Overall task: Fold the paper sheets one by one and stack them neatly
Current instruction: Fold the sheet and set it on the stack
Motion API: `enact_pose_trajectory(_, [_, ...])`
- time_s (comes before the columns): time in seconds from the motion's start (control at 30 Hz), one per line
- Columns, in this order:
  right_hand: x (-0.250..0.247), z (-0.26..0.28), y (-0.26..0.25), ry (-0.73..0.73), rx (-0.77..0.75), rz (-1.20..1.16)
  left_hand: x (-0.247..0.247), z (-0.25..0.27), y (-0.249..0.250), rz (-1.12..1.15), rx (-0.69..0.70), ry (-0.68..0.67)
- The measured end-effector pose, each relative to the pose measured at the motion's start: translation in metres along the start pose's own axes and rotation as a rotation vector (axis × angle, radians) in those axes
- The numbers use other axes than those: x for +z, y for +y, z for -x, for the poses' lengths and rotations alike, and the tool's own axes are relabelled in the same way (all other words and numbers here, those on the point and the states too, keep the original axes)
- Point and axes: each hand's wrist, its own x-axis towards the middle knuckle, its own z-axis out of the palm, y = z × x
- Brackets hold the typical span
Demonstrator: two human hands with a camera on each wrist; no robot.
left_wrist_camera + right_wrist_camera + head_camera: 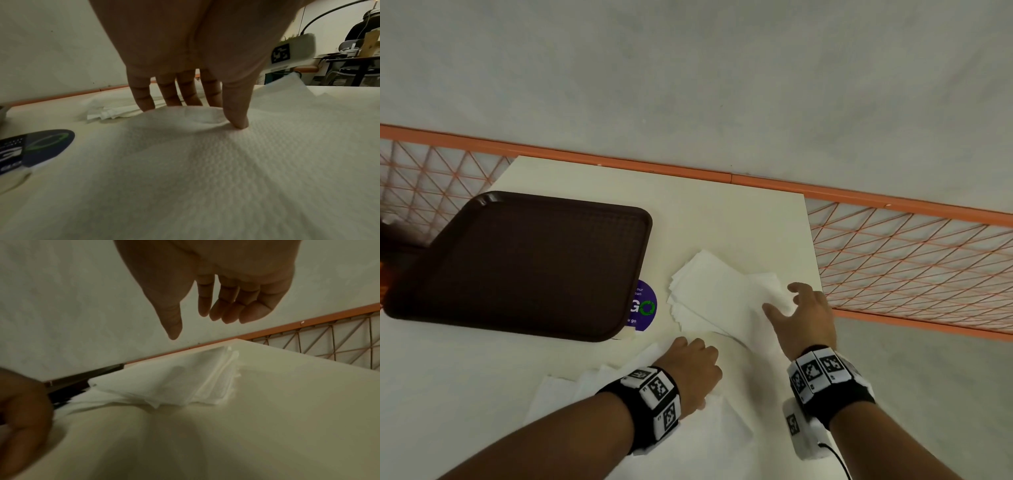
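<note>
Our left hand [693,368] pins the next unfolded sheet [205,170] flat, right hand [803,318] loose-fingered and empty above the folded stack [717,291] — next, we'd say, fold.

Table [739,222] bears tray [524,260], sticker [643,305], paper sheets [715,291].

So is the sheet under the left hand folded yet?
Not yet: the white embossed paper sheet lies spread flat, left hand pressing it.
</note>
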Motion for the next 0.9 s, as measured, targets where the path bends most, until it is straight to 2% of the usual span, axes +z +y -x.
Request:
enact_pose_trajectory(0.33, [0.004, 0.077, 0.023, -0.021, -0.089, -0.176, -0.003, 0.020, -0.008, -0.017, -0.051, 0.034])
enact_pose_trajectory(0.6, [0.008, 0.122, 0.038, -0.153, -0.127, -0.320, -0.013, 0.051, -0.021, 0.004, -0.038, 0.041])
enact_pose_trajectory(0.83, [0.024, 0.148, 0.038, -0.336, -0.232, -0.269, -0.011, 0.054, -0.018, -0.058, 0.042, 0.097])
enact_pose_trajectory(0.9, [0.025, 0.149, 0.036, -0.372, -0.243, -0.228, -0.016, 0.057, -0.016, -0.093, 0.046, 0.063])
